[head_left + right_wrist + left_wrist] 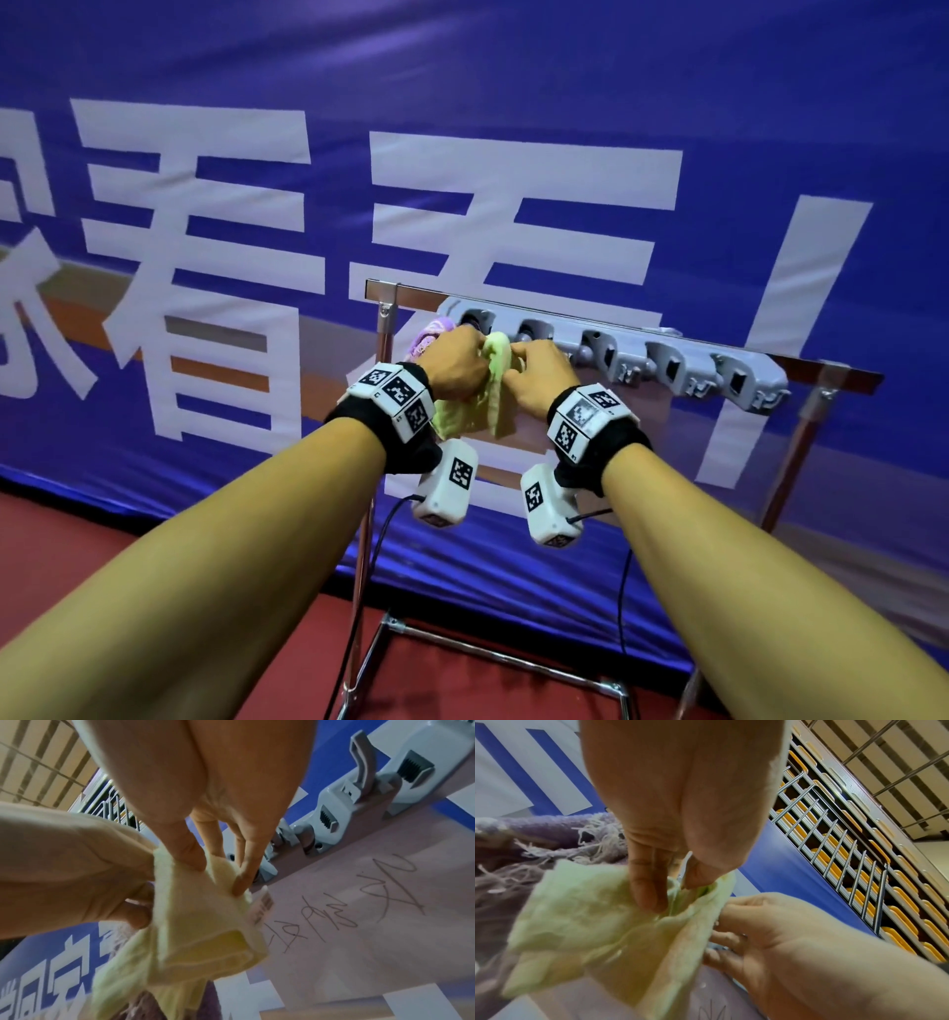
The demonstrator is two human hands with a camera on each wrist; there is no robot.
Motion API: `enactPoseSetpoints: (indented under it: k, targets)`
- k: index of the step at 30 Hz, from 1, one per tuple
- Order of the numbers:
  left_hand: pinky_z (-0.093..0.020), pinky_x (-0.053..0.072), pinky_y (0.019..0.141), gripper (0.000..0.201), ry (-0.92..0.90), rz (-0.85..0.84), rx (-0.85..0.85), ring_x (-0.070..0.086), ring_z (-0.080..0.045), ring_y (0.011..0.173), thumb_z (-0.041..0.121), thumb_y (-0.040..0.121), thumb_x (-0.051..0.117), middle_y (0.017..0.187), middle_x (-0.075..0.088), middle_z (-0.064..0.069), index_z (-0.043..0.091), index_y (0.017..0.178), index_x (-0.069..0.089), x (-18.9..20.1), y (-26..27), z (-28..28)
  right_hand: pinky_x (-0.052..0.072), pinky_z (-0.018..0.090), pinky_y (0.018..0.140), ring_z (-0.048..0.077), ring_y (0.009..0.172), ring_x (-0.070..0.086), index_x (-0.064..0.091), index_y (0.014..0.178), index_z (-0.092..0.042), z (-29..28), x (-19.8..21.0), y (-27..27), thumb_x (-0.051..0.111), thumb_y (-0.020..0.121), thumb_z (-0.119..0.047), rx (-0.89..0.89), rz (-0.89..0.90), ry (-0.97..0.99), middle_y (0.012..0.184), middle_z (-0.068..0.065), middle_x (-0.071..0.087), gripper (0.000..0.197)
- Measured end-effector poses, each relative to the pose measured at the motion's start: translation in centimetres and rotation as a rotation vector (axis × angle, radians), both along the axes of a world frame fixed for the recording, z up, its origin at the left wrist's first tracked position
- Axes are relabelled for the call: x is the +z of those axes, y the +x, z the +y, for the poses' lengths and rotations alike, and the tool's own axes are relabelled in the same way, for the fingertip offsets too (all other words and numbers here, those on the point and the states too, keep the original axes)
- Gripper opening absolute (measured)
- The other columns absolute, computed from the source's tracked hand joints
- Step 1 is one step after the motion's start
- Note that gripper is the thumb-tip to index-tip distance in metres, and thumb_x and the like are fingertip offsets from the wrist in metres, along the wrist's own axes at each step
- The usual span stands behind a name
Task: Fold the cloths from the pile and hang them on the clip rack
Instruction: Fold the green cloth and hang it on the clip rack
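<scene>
A folded pale green cloth (495, 383) hangs between my two hands at the left part of the grey clip rack (616, 352). My left hand (454, 362) pinches its upper left edge, thumb and fingers curled on the fabric (598, 912). My right hand (534, 372) pinches the top right corner (205, 914) close under a clip. A purple fringed cloth (431, 334) hangs at the rack's far left end, just behind my left hand, also seen in the left wrist view (552, 835). Which clip the green cloth sits at is hidden by my hands.
The rack is fixed on a clear panel (719, 437) with scribbled writing (359, 906), held by a metal frame (382, 329) on a red floor (462, 683). Several empty clips (672, 365) run to the right. A blue banner (462, 154) stands behind.
</scene>
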State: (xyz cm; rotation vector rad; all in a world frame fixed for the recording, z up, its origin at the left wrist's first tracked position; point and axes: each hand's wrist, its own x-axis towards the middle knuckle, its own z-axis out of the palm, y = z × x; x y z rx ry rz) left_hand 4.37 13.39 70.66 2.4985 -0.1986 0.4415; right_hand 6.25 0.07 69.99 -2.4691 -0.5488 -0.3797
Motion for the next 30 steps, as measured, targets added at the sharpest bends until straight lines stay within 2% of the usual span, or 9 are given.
enactPoseSetpoints:
  k: [3, 7, 9, 12, 14, 18, 22, 26, 30]
  targets:
    - [-0.036, 0.052, 0.06, 0.017, 0.023, 0.071, 0.024, 0.062, -0.034, 0.071, -0.003, 0.081, 0.046, 0.074, 0.062, -0.017, 0.005, 0.067, 0.051, -0.1, -0.1, 0.3, 0.03, 0.026, 0.069, 0.033, 0.091, 0.053, 0.056, 0.071, -0.011, -0.1, -0.2, -0.1, 0.053, 0.083, -0.007, -0.01, -0.005, -0.075, 0.087, 0.02, 0.059, 0.013]
    - [-0.042, 0.059, 0.066, 0.022, 0.098, 0.175, -0.017, 0.068, -0.035, 0.074, -0.006, 0.083, 0.042, 0.083, 0.068, -0.024, -0.012, 0.085, 0.063, -0.5, -0.8, 0.3, 0.041, 0.03, 0.068, 0.037, 0.096, 0.062, 0.064, 0.087, 0.001, 0.0, -0.7, -0.8, 0.05, 0.087, -0.007, -0.002, 0.04, -0.157, 0.1, 0.023, 0.066, 0.016]
    - [-0.037, 0.056, 0.066, 0.023, 0.159, 0.193, -0.021, 0.065, -0.032, 0.074, -0.004, 0.088, 0.04, 0.085, 0.067, -0.02, -0.011, 0.089, 0.063, -1.0, -1.2, 0.1, 0.042, 0.031, 0.068, 0.038, 0.097, 0.062, 0.064, 0.088, 0.002, -0.1, -0.8, -1.4, 0.05, 0.087, -0.009, -0.007, 0.082, -0.195, 0.103, 0.023, 0.066, 0.017]
    - [-0.034, 0.052, 0.072, 0.022, 0.254, 0.214, -0.003, 0.062, -0.03, 0.08, 0.004, 0.091, 0.045, 0.096, 0.069, -0.018, -0.004, 0.095, 0.066, -1.6, -1.6, 0.2, 0.038, 0.031, 0.066, 0.035, 0.086, 0.058, 0.05, 0.065, -0.006, -0.6, -1.0, -2.1, 0.051, 0.09, -0.013, -0.026, 0.132, -0.236, 0.097, 0.02, 0.065, 0.025]
    - [-0.035, 0.054, 0.078, 0.025, 0.275, 0.204, 0.001, 0.065, -0.031, 0.087, 0.008, 0.091, 0.049, 0.099, 0.071, -0.016, -0.001, 0.1, 0.07, -1.5, -1.5, 0.5, 0.04, 0.031, 0.067, 0.034, 0.088, 0.058, 0.05, 0.066, -0.009, -0.9, -1.1, -2.0, 0.051, 0.09, -0.016, -0.045, 0.141, -0.255, 0.097, 0.019, 0.065, 0.025]
    - [-0.041, 0.058, 0.077, 0.024, 0.276, 0.133, 0.081, 0.067, -0.03, 0.081, 0.019, 0.08, 0.053, 0.087, 0.072, -0.013, 0.005, 0.086, 0.072, 0.0, -2.1, 0.7, 0.046, 0.031, 0.071, 0.034, 0.091, 0.062, 0.067, 0.091, -0.008, -1.8, -0.6, -2.4, 0.052, 0.087, -0.019, -0.075, 0.135, -0.274, 0.101, 0.018, 0.067, 0.019]
    - [-0.038, 0.061, 0.066, 0.032, 0.267, 0.072, 0.103, 0.068, -0.025, 0.066, 0.03, 0.065, 0.045, 0.071, 0.072, -0.006, 0.009, 0.071, 0.068, 1.6, -3.1, 0.1, 0.04, 0.029, 0.067, 0.032, 0.077, 0.056, 0.048, 0.067, -0.013, -2.7, 0.1, -3.3, 0.051, 0.087, -0.02, -0.106, 0.116, -0.285, 0.088, 0.016, 0.059, 0.022]
    - [-0.036, 0.061, 0.06, 0.023, 0.287, 0.067, 0.066, 0.069, -0.016, 0.054, 0.02, 0.077, 0.05, 0.064, 0.072, -0.001, 0.009, 0.072, 0.07, 2.2, -4.9, -1.5, 0.038, 0.029, 0.067, 0.032, 0.074, 0.053, 0.041, 0.06, -0.016, -3.7, 0.4, -4.7, 0.052, 0.09, -0.023, -0.107, 0.103, -0.267, 0.079, 0.012, 0.053, 0.032]
    - [-0.04, 0.061, 0.059, 0.022, 0.262, 0.032, 0.039, 0.07, -0.021, 0.057, 0.016, 0.084, 0.05, 0.069, 0.073, -0.007, 0.007, 0.079, 0.07, 2.1, -5.9, -3.1, 0.036, 0.028, 0.067, 0.03, 0.074, 0.052, 0.04, 0.059, -0.017, -5.1, 0.4, -5.9, 0.052, 0.091, -0.023, -0.107, 0.091, -0.267, 0.08, 0.012, 0.05, 0.034]
